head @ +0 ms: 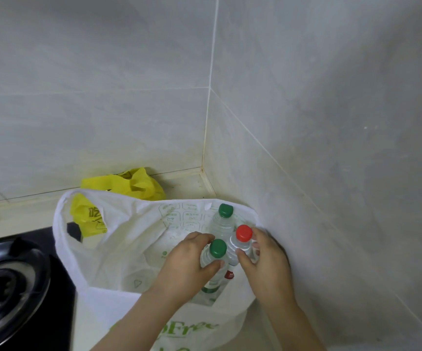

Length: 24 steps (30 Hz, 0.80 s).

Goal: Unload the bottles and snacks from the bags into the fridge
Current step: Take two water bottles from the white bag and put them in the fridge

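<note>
In white bag, L hand grips green-cap btl, R hand red-cap btl; prob heavy, slick, so hold necks.

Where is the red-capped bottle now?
Head view, right of centre: the red-capped bottle stands in the white bag, held by the right hand, beside the left hand's green-capped bottle.

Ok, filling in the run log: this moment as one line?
left hand grips near green-capped bottle | right hand grips red-capped bottle | both inside white bag
</note>
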Motion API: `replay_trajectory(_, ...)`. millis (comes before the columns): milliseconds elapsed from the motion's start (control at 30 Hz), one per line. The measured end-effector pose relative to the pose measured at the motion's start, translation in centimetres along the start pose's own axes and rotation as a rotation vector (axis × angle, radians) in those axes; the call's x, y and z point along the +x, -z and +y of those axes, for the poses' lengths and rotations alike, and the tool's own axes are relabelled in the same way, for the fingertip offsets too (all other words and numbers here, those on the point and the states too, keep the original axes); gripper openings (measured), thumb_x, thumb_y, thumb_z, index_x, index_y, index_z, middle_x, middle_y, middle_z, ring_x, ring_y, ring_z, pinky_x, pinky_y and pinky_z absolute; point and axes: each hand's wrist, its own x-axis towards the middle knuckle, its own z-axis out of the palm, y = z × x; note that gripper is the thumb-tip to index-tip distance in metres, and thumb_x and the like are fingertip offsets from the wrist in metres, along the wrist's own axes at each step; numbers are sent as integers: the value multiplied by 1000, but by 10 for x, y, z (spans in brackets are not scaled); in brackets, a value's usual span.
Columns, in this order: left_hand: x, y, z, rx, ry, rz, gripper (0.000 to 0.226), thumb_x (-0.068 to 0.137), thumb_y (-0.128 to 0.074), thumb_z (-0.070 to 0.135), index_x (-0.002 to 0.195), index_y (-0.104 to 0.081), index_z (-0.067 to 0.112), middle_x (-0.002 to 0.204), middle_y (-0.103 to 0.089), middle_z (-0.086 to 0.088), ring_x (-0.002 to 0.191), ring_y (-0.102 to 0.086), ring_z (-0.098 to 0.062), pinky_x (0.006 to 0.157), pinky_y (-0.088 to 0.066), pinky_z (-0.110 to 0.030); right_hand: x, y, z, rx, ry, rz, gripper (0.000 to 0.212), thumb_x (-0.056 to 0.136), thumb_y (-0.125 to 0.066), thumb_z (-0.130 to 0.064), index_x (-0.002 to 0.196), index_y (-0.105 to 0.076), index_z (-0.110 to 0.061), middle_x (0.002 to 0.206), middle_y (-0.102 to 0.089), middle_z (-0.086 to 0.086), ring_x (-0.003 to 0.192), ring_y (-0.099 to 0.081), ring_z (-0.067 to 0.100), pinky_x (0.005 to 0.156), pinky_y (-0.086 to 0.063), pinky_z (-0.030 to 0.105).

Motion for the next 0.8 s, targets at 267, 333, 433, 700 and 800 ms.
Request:
replay_trajectory(267, 7, -12, -5, -51, 33, 8, 36, 75, -72, 33, 109, -62, 27, 106, -58, 13, 96, -54, -2, 83, -43, -15, 6, -16, 7, 116, -72, -24, 32, 83, -71, -25, 111, -58, -30, 103, -63, -18, 97, -60, 4, 89, -47, 23)
replay_trajectory(333, 7, -15, -8, -61, 28, 23, 31, 75, -72, 33, 105, -64, 27, 103, -60, 13, 94, -54, -1, 83, -43, -16, 7, -19, 9, 154, -87, -22, 30, 84, -70, -27, 111, -58, -32, 102, -64, -19, 97, -60, 3, 91, -49, 27)
replay_trajectory(433, 7, -17, -11, -92, 31, 35, 27, 76, -72, 32, 101, -66, 27, 100, -61, 15, 93, -54, 1, 83, -45, -18, 10, -23, 13, 208, -106, -14, 20, 85, -68, -32, 103, -59, -34, 95, -65, -20, 92, -61, -1, 88, -52, 30)
replay_trajectory(700, -1, -16, -14, -236, 57, 57, 20, 79, -71, 27, 97, -66, 33, 96, -65, 20, 94, -57, 2, 85, -49, -22, 8, -21, 12, 390, -116, -11, 11, 86, -70, -26, 95, -67, -31, 90, -70, -17, 89, -65, 2, 84, -55, 36)
replay_trajectory(800, -5, -10, -18, -276, 61, 113, 23, 75, -75, 26, 89, -66, 42, 92, -67, 24, 92, -61, -1, 84, -51, -28, 8, -21, 12, 390, -93, -3, 10, 84, -72, -22, 91, -69, -28, 87, -69, -13, 86, -66, 6, 81, -55, 39)
